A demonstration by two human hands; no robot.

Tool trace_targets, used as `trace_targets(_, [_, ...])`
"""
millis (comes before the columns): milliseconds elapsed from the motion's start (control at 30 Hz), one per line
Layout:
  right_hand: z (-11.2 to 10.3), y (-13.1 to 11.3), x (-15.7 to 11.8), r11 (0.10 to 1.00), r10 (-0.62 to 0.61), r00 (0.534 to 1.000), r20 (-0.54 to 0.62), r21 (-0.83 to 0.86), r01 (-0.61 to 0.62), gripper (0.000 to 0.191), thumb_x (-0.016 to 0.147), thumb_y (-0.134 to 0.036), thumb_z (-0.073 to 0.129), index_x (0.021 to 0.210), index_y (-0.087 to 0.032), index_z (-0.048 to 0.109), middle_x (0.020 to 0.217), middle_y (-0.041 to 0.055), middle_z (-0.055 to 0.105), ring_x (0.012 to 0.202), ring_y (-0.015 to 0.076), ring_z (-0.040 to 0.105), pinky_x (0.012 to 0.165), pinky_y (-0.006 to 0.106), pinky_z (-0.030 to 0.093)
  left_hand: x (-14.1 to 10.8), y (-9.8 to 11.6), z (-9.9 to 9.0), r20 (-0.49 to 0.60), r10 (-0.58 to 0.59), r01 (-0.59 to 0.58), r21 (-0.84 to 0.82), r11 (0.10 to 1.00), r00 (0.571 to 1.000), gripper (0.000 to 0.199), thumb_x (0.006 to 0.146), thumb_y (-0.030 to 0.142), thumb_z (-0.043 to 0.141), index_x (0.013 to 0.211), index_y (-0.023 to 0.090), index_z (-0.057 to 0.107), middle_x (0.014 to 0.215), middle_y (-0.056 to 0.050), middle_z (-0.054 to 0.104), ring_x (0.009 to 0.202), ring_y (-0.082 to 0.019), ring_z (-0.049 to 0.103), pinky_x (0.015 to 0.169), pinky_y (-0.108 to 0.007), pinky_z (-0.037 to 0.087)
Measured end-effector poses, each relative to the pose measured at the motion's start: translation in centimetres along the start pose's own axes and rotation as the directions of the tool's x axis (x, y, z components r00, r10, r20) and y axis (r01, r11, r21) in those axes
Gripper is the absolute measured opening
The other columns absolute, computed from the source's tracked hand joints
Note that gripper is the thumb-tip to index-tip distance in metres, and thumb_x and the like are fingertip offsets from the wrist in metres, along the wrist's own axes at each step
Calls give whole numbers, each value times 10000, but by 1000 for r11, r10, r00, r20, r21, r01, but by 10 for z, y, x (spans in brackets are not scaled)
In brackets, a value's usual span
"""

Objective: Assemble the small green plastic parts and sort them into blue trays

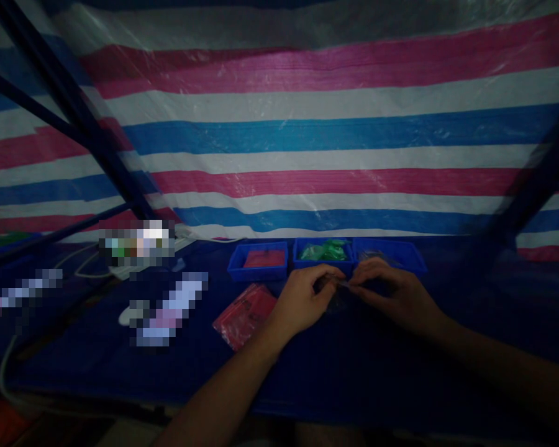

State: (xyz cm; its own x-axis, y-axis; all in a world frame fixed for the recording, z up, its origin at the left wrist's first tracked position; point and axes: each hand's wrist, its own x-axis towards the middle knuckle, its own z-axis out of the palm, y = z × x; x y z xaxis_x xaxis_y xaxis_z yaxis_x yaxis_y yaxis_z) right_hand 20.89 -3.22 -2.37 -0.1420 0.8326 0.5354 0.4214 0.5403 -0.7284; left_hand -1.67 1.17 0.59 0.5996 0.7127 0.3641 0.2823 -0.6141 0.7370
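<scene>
In the head view my left hand (307, 297) and my right hand (394, 292) meet above the dark blue table, in front of the bins. Both pinch the upper edge of what looks like a small clear plastic bag (338, 303); its contents are too dark to make out. Left of my left wrist lies a stack of red packets (245, 315) in clear film. Behind my hands stand a blue bin with green packets (325, 250) and another blue bin (412, 257), whose dark contents are partly hidden by my right hand.
A third blue bin (257, 273) with red sheets stands at the back left. Farther left are a white oval object (133, 315), blurred-out items and a white cable (81, 273). Dark metal posts (97, 149) frame a striped plastic sheet (307, 133) behind the table.
</scene>
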Motion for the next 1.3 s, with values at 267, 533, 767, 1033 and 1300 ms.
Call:
trace_targets(267, [-1, -4, -2, 999, 41, 996, 73, -2, -41, 215, 917, -442, 720, 1070, -294, 753, 1138, 64, 753, 1129, 293, 680, 1051, 476, 514, 2, -4, -2, -57, -64, 65, 19, 998, 996, 235, 990, 284, 553, 1071, 184, 750, 984, -41, 773, 890, -195, 711, 807, -293, 534])
trace_targets(533, [5, 8, -2, 941, 277, 961, 9, 197, -274, 380, 846, -484, 803, 1138, -250, 737, 1150, 90, 787, 1007, 278, 767, 933, 442, 615, 0, -5, 7, -5, -16, 15, -68, 998, 1000, 108, 948, 240, 645, 1041, 208, 601, 927, -17, 741, 851, -169, 717, 777, -278, 537])
trace_targets(767, [5, 3, 0, 900, 350, 936, 21, 270, -343, 392, 761, -511, 866, 1032, -240, 784, 1016, 77, 819, 914, 268, 790, 844, 399, 649, -2, -1, 4, 16, -5, 6, -57, 998, 1000, 131, 940, 241, 671, 1012, 218, 563, 935, -14, 760, 867, -176, 744, 781, -283, 549])
trace_targets(1033, [5, 5, 0, 894, 340, 938, 69, 287, -345, 357, 749, -471, 887, 981, -227, 771, 1004, 69, 806, 910, 249, 778, 871, 393, 628, -4, 1, 4, 14, 24, -25, 34, 999, 1000, 145, 924, 179, 671, 1012, 217, 563, 917, 10, 754, 862, -158, 749, 757, -257, 536])
trace_targets(1300, [1, 17, 3, 927, 324, 942, -86, 225, -298, 336, 778, -477, 866, 930, -211, 729, 962, 73, 779, 861, 225, 744, 798, 354, 607, -4, 1, 9, -121, 38, -6, 252, 968, 992, 275, 1006, 329, 587, 1249, 200, 594, 871, -13, 727, 765, -172, 685, 730, -302, 543])
